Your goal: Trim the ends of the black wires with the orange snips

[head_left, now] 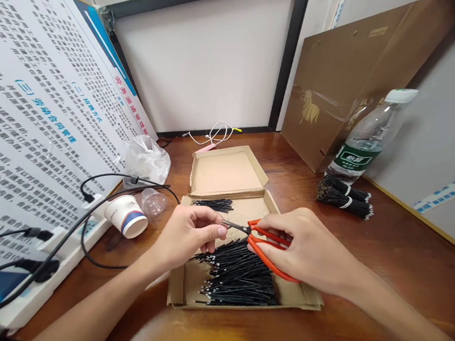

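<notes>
My right hand [308,248] is closed round the red handles of a pair of scissors [263,239], whose dark blades point left. My left hand [191,232] pinches something thin at the blade tips, likely one short black wire, too small to be sure. Both hands hover over a flat open cardboard box [227,176] on the wooden table. A large heap of short black wires [239,276] lies in the box's near half. A smaller bunch of wires [214,204] lies at its far edge.
Two tied bundles of black wires [343,196] lie by a plastic water bottle [365,138] and a brown paper bag [341,79] at right. At left: a tipped paper cup [128,220], a clear cup [154,201], a plastic bag [146,157], a power strip with black cables [46,271], a printed board.
</notes>
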Motion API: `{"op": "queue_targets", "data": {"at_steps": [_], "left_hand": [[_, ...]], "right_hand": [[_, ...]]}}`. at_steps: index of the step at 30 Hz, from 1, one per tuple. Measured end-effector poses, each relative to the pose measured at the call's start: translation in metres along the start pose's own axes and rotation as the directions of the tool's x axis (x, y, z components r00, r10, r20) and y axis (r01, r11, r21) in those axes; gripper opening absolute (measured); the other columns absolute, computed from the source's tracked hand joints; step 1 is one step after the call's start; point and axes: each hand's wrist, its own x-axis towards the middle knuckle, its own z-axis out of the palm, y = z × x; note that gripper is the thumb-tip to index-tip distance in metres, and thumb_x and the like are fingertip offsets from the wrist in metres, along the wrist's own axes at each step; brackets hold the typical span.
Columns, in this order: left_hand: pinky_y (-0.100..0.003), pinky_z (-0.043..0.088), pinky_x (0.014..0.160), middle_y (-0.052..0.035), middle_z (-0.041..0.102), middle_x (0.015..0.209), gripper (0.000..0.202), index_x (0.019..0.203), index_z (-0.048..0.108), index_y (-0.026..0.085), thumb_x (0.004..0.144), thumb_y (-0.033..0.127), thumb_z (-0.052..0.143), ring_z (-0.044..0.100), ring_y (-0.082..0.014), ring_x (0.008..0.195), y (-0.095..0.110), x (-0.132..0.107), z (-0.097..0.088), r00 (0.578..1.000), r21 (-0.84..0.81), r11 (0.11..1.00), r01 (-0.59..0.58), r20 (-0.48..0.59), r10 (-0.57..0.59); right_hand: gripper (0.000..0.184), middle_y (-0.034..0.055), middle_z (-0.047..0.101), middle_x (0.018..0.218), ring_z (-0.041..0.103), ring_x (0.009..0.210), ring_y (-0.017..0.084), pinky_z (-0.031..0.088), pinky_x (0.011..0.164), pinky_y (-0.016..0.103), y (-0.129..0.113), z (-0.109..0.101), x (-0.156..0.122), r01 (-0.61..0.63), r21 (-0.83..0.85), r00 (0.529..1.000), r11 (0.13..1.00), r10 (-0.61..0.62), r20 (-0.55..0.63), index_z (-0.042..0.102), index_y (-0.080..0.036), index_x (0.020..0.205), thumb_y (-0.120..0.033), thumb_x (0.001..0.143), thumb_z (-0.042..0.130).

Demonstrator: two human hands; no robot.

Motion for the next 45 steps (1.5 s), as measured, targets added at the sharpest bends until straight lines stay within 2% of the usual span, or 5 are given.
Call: {"op": "queue_targets", "data": {"at_steps": [5,13,21,37,45], "left_hand": [[-0.017,0.043,0.042,-0.0036,0.067,0.065,0.013,0.074,0.066,0.01,0.074,0.022,0.07,0.056,-0.0075,0.045,0.0016,0.0009,0.001,1.0,-0.021,1.0,0.003,-0.005,-0.003],[-0.018,0.043,0.043,-0.0043,0.067,0.066,0.013,0.075,0.066,0.01,0.075,0.023,0.069,0.055,-0.0081,0.046,0.0014,0.0002,0.0,1.0,-0.008,1.0,0.0,0.001,0.0],[-0.019,0.043,0.043,-0.0034,0.067,0.064,0.013,0.075,0.065,0.01,0.075,0.022,0.069,0.054,-0.0078,0.045,0.0026,-0.0001,0.0002,1.0,-0.014,1.0,0.006,-0.003,-0.006],[-0.019,0.043,0.043,-0.0047,0.067,0.067,0.015,0.076,0.066,0.01,0.076,0.025,0.069,0.055,-0.0082,0.047,0.0016,-0.0006,-0.0005,1.0,-0.018,1.0,0.004,0.004,-0.004],[-0.019,0.044,0.043,-0.0051,0.067,0.067,0.016,0.075,0.066,0.01,0.075,0.026,0.07,0.055,-0.0084,0.046,0.0019,0.0003,0.0006,1.0,-0.022,1.0,0.001,-0.006,-0.001]], "right_hand": [[0.025,-0.0048,0.043,0.048,0.028,0.048,0.009,0.024,0.048,0.026,0.0053,0.0023,0.0,0.035,-0.028,0.999,0.999,-0.036,-0.003,0.068,-0.016,0.066,-0.032,0.081,0.056],[0.023,-0.0024,0.051,0.051,0.034,0.048,0.009,0.026,0.048,0.025,0.0017,0.0006,-0.0002,0.017,0.009,1.0,1.0,-0.017,0.0,0.069,-0.014,0.069,-0.029,0.081,0.056],[0.024,-0.0036,0.048,0.049,0.031,0.047,0.009,0.025,0.048,0.026,0.0033,0.0011,0.0004,0.043,-0.023,0.999,0.999,-0.044,-0.002,0.071,-0.015,0.07,-0.029,0.083,0.056],[0.023,-0.0022,0.053,0.05,0.036,0.047,0.009,0.026,0.047,0.025,0.0004,0.0005,0.0003,0.014,0.013,1.0,1.0,-0.014,0.003,0.068,-0.015,0.067,-0.028,0.081,0.057],[0.024,-0.0047,0.041,0.047,0.026,0.047,0.008,0.023,0.048,0.025,0.0029,0.0025,0.001,0.057,-0.035,0.998,0.998,-0.058,-0.028,0.067,-0.015,0.064,-0.027,0.082,0.055]]}}
